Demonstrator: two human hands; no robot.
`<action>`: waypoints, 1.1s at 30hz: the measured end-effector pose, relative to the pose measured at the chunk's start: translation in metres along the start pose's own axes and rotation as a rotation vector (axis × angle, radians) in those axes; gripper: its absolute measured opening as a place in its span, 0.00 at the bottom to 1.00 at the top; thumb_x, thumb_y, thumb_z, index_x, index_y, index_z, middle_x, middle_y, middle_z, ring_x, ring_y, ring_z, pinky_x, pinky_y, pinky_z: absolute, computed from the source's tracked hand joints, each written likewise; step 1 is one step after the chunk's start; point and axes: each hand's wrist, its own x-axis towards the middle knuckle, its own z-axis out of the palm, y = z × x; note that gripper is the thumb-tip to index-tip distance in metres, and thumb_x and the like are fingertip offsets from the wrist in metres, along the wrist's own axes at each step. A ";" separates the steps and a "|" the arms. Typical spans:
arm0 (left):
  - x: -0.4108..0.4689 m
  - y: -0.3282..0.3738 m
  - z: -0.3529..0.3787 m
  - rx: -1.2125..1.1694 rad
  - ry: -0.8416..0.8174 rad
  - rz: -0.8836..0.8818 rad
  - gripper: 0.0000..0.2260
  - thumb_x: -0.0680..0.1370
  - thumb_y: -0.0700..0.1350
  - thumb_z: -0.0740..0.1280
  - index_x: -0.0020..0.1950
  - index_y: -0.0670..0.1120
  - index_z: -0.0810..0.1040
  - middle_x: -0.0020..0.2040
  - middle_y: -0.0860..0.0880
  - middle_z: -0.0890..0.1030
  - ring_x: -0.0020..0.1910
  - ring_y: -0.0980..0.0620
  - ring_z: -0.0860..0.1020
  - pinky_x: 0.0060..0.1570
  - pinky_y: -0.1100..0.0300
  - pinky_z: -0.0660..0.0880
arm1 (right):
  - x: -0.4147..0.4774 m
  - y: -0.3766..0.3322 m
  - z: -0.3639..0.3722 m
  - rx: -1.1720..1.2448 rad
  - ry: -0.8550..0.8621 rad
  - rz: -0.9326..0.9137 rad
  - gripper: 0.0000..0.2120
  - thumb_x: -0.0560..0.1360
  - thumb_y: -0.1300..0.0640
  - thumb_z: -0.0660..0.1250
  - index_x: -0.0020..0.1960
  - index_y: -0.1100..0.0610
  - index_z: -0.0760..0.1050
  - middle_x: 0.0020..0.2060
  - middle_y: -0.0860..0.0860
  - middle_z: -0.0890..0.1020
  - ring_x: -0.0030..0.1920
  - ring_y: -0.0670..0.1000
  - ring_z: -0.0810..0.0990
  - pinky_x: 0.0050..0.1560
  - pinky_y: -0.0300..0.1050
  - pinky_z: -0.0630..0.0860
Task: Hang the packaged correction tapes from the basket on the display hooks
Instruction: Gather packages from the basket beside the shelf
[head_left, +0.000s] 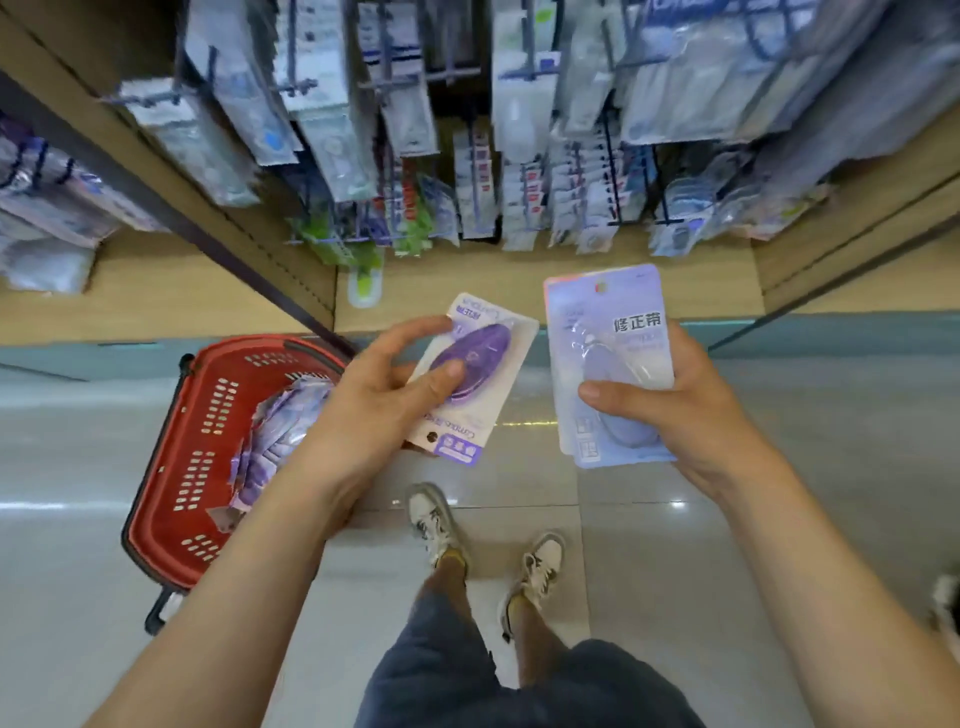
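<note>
Hanging packs (332, 130) blurred; basket (171, 467) contents partly behind forearm.

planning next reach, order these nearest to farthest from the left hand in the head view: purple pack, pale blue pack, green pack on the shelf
1. purple pack, in the grip of the left hand
2. pale blue pack, right side, in the right hand
3. green pack, ahead, low on the shelf
</note>
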 end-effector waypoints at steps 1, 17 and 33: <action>0.005 0.005 0.015 0.028 -0.052 -0.004 0.19 0.74 0.43 0.71 0.65 0.50 0.76 0.40 0.50 0.85 0.38 0.53 0.79 0.38 0.63 0.77 | -0.007 -0.004 -0.017 0.020 0.018 -0.014 0.24 0.62 0.62 0.74 0.55 0.46 0.77 0.47 0.42 0.85 0.50 0.44 0.83 0.48 0.38 0.79; 0.093 0.122 0.209 0.320 -0.250 0.295 0.21 0.71 0.27 0.72 0.50 0.51 0.73 0.36 0.55 0.84 0.31 0.55 0.78 0.30 0.62 0.77 | -0.041 -0.078 -0.223 0.367 0.339 -0.121 0.42 0.58 0.63 0.80 0.70 0.54 0.71 0.49 0.47 0.83 0.45 0.48 0.82 0.43 0.43 0.80; 0.085 0.229 0.326 0.397 -0.160 0.428 0.27 0.66 0.38 0.79 0.58 0.58 0.74 0.37 0.46 0.83 0.31 0.40 0.77 0.35 0.48 0.77 | -0.005 -0.174 -0.342 0.370 -0.056 -0.217 0.38 0.51 0.61 0.84 0.60 0.54 0.77 0.48 0.49 0.86 0.47 0.50 0.85 0.44 0.47 0.81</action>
